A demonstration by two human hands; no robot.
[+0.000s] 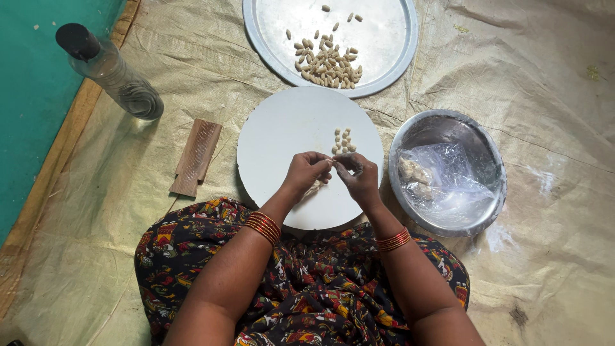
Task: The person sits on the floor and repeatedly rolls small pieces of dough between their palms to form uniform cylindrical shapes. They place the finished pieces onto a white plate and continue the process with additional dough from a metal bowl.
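My left hand [306, 173] and my right hand [359, 179] meet over a round white board [275, 134], fingertips pinched together on a small piece of pale dough [332, 163]. A strip of dough hangs under my left palm. A small cluster of shaped dough bits [344, 140] lies on the board just beyond my fingers. Further away, a round steel plate [384, 51] holds a larger heap of the same shaped bits [328, 64].
A steel bowl [487, 160] at the right holds a clear plastic bag with a lump of dough [413, 172]. A clear bottle with a black cap [109, 70] and a ridged wooden piece [195, 157] lie at the left on a beige sheet. My patterned lap is below.
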